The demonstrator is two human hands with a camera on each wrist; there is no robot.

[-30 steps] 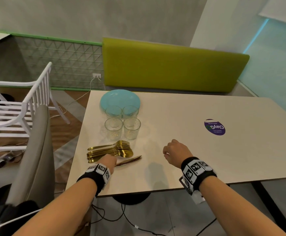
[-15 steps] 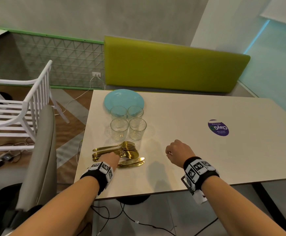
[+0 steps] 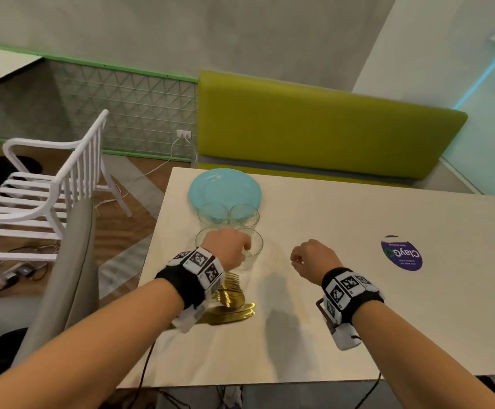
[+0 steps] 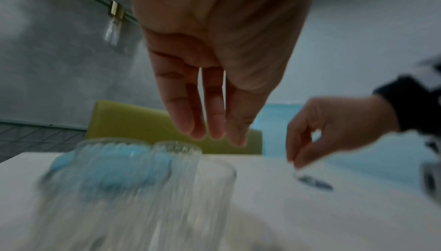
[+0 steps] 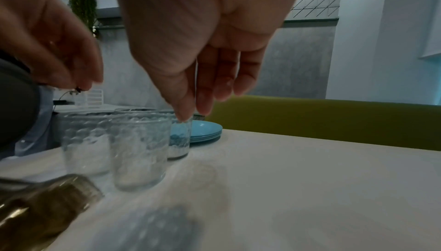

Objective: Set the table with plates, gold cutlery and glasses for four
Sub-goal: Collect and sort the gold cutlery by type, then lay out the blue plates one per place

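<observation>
Head view, nearest first: gold cutlery (image 3: pixel 230 302) lies heaped on the bench (image 3: pixel 358 320) by its left edge, partly under the left wrist. Beyond it the left hand (image 3: pixel 228 247) hangs over the two nearer glasses (image 3: pixel 255 249), fingers pointing down and relaxed in the left wrist view, gripping nothing; whether a fingertip touches a rim I cannot tell. Alongside, well apart, the right hand (image 3: pixel 311 258) hovers loosely curled and empty. Behind stand two more glasses, then the stacked blue plates (image 3: pixel 225 187) at the far left corner. Everything to be set lies ahead and left, so the left hand is clearly nearer; its reach to the plates passes straight over the upright glasses
</observation>
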